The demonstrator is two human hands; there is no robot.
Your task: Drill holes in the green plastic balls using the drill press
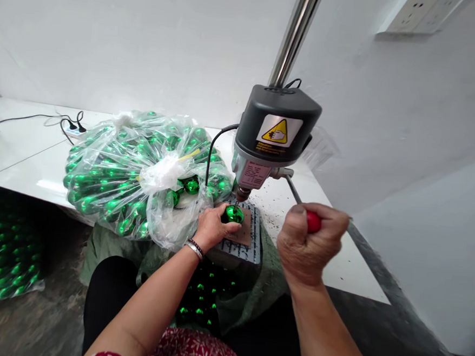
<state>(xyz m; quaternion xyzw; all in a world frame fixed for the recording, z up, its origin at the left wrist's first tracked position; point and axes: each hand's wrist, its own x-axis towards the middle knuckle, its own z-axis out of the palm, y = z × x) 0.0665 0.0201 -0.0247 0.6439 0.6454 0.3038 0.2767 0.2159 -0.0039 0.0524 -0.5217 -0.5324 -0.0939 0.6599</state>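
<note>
A bench drill press (pixel 277 126) with a dark grey motor housing stands in front of me. Under its chuck (pixel 243 193), my left hand (pixel 213 226) grips a shiny green ball (pixel 234 214) between thumb and fingers. The ball rests on a brown board (pixel 245 234) on the drill's base plate (pixel 256 248). The drill bit comes down to the top of the ball; I cannot tell how deep it sits. My right hand (pixel 312 240) is closed round the red knob (pixel 313 222) of the feed lever (pixel 292 190), to the right of the drill.
A big clear plastic bag (pixel 111 174) of green balls lies on the white table (pixel 23 152) at left, its mouth near my left hand. Another bag of balls (pixel 2 254) is on the floor. More green balls (pixel 200 297) sit below the drill. A power strip (pixel 76 132) lies behind.
</note>
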